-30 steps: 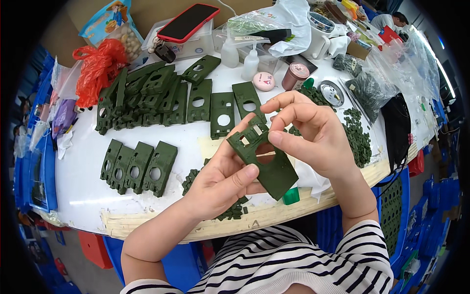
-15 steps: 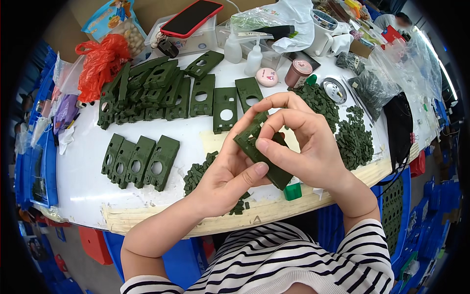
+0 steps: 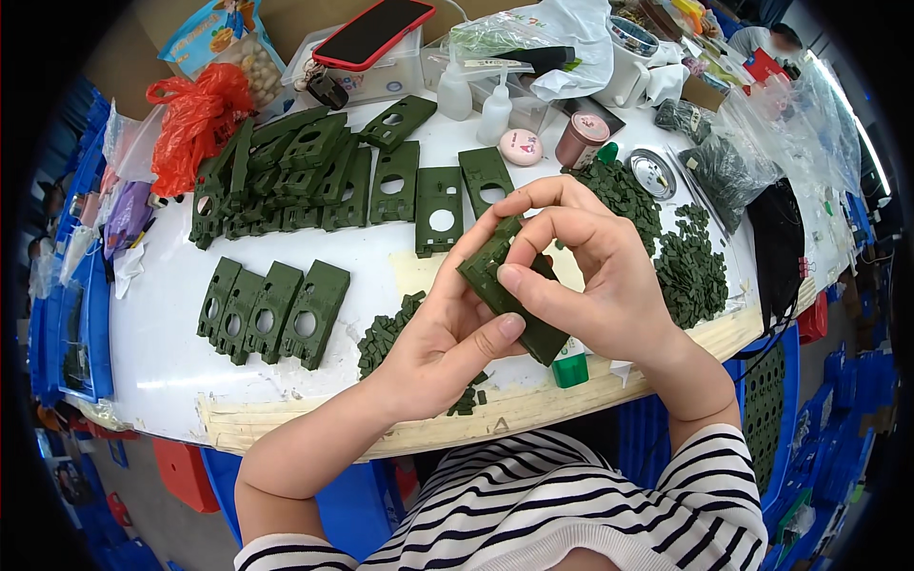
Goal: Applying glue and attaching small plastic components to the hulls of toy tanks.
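A dark green plastic toy tank hull (image 3: 535, 333) is held tilted over the table's front edge. My left hand (image 3: 430, 354) is closed around its near left side, thumb lying along the face. My right hand (image 3: 605, 276) closes on the far end, with its thumb and a bent finger pinched against the upper face. Whether a tiny piece sits under those fingertips is hidden. Below the hull, a small green and white bottle (image 3: 571, 369) pokes out. Small green plastic pieces (image 3: 386, 333) lie in a heap beside my left hand.
Several matching hulls stand in a row (image 3: 269, 309) at left, with more in a stack (image 3: 305, 176) behind. Heaps of small green pieces (image 3: 690, 266) lie at right near tweezers (image 3: 703, 190). Squeeze bottles (image 3: 494, 116), a pink tin (image 3: 581, 141) and a red-cased phone (image 3: 373, 34) stand farther back.
My hands and the hull have shifted very slightly, the hull turning a little between my fingers. Slightly more of the green and white bottle shows beneath it.
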Available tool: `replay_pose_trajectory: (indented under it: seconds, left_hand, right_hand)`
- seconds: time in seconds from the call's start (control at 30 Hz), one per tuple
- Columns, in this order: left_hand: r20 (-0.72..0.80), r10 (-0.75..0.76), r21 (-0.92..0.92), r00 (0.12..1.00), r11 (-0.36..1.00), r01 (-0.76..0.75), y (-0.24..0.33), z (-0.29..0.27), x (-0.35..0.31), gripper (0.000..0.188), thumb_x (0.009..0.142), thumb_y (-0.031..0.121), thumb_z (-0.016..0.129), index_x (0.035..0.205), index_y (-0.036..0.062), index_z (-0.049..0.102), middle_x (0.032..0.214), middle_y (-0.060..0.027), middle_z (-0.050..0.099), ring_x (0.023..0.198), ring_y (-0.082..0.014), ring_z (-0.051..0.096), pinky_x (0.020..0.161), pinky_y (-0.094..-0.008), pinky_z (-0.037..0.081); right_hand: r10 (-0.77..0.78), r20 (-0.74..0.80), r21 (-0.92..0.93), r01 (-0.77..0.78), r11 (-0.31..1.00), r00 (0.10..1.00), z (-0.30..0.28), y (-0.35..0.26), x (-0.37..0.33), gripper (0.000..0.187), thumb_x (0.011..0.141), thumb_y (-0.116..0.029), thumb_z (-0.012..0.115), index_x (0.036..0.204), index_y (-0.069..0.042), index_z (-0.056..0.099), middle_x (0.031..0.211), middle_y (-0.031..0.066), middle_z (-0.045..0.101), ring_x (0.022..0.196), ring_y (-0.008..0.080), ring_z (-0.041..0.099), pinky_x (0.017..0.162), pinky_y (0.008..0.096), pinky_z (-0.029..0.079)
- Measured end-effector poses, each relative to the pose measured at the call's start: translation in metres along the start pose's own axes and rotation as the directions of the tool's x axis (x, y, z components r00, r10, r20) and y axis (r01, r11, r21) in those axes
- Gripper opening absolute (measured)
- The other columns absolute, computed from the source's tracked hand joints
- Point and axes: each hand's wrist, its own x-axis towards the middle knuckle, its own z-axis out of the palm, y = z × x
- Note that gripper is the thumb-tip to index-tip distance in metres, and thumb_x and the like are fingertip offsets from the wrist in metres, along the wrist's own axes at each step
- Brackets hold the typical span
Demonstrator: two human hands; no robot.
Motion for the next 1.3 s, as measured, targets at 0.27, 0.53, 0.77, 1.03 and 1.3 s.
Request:
replay_pose_trajectory:
  seconds: [0.27,0.53,0.77,1.03,1.3]
  left_hand:
    - [-0.017,0.008,0.053,1.0,0.999,-0.007,-0.0013,-0.001,-0.0007,0.072,0.097,0.013,0.047,0.149,0.0202,-0.001,0.14,-0.0159,0.033,0.128,-0.0281,0.042,0.097,-0.0425,0.046]
    - [-0.02,0.022,0.064,1.0,0.998,-0.021,-0.0011,0.0006,0.0,0.072,0.097,0.013,0.047,0.149,0.0194,-0.002,0.14,-0.0161,0.034,0.127,-0.028,0.043,0.096,-0.0412,0.047]
    - [-0.022,0.031,0.059,0.999,0.998,-0.03,-0.0028,0.0002,0.0,0.072,0.097,0.014,0.047,0.149,0.0186,-0.002,0.14,-0.0159,0.035,0.126,-0.0278,0.044,0.095,-0.0408,0.048]
    - [-0.012,0.025,-0.009,1.0,1.0,-0.025,0.0029,0.004,0.0012,0.07,0.096,0.001,0.043,0.149,0.0093,0.0,0.135,-0.0106,0.034,0.121,-0.0187,0.043,0.095,-0.0369,0.045]
    - [-0.005,0.03,0.005,1.0,1.0,-0.03,0.0016,0.0011,0.0012,0.07,0.096,0.005,0.045,0.149,0.0089,0.0,0.137,-0.0115,0.034,0.121,-0.0198,0.044,0.094,-0.0364,0.046]
  right_hand:
    - [0.015,0.002,-0.014,-0.015,1.0,1.0,-0.0001,-0.0027,0.0,0.01,0.074,-0.01,0.069,0.076,-0.005,0.06,0.104,0.0085,0.057,0.095,0.0189,0.055,0.083,0.0308,0.044]
    - [-0.022,-0.016,-0.02,0.022,1.0,1.0,0.0012,0.0012,-0.0001,0.01,0.074,-0.01,0.068,0.075,-0.005,0.059,0.104,0.009,0.058,0.096,0.0201,0.056,0.085,0.0322,0.044]
    - [0.019,0.017,-0.001,-0.019,1.0,1.0,0.0,-0.0027,-0.0004,0.008,0.075,-0.006,0.067,0.074,-0.004,0.059,0.108,0.011,0.056,0.102,0.0176,0.052,0.092,0.0319,0.038]
    - [-0.054,-0.031,-0.029,0.053,0.998,0.998,0.0023,0.0029,-0.0003,0.012,0.073,-0.01,0.068,0.073,-0.005,0.057,0.102,0.0106,0.057,0.096,0.022,0.056,0.085,0.0334,0.043]
    - [-0.029,0.041,-0.048,0.031,0.998,0.999,-0.0028,-0.0035,-0.0005,0.01,0.076,-0.005,0.065,0.075,-0.005,0.055,0.108,0.0119,0.056,0.104,0.0186,0.051,0.094,0.0331,0.038]
